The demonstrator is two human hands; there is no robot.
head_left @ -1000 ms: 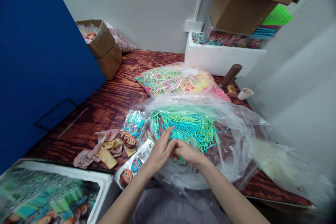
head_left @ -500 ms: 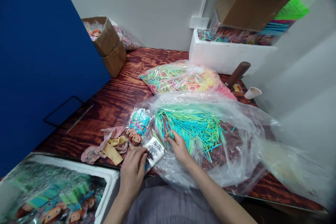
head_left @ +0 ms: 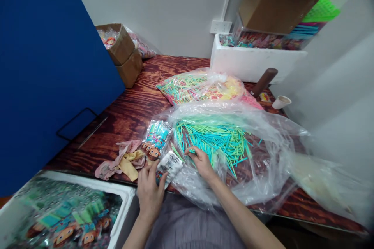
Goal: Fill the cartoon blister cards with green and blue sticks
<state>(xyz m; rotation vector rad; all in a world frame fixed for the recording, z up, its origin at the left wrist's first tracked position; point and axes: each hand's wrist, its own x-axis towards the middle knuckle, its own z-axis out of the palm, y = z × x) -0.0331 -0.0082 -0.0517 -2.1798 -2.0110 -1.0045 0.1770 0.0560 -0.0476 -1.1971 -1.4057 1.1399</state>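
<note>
My left hand (head_left: 151,188) lies palm down at the table's front edge, its thumb and fingers apart. Its fingertips are at the lower left of a flat clear packet (head_left: 172,165) with black and white print; whether they press on it I cannot tell. In my pinched right hand (head_left: 202,165) is a small bunch of thin green and blue sticks (head_left: 192,151), ends showing above the fingers. Just beyond lies a heap of loose green and blue sticks (head_left: 216,140) in an opened clear plastic bag (head_left: 263,179). Filled packets with monkey-face figures (head_left: 156,138) sit left of it.
Crumpled pink and yellow gloves (head_left: 128,165) lie at left. A white foam box (head_left: 128,198) of filled packets stands front left. Behind are a tied bag of coloured sticks (head_left: 198,85), a paper cup (head_left: 281,102), a brown cylinder (head_left: 265,81) and another foam box (head_left: 254,62).
My left hand has drawn slightly back toward me and its thumb has spread from the fingers, uncovering more of the packet. The right hand keeps its pinch on the sticks. The view shifted slightly.
</note>
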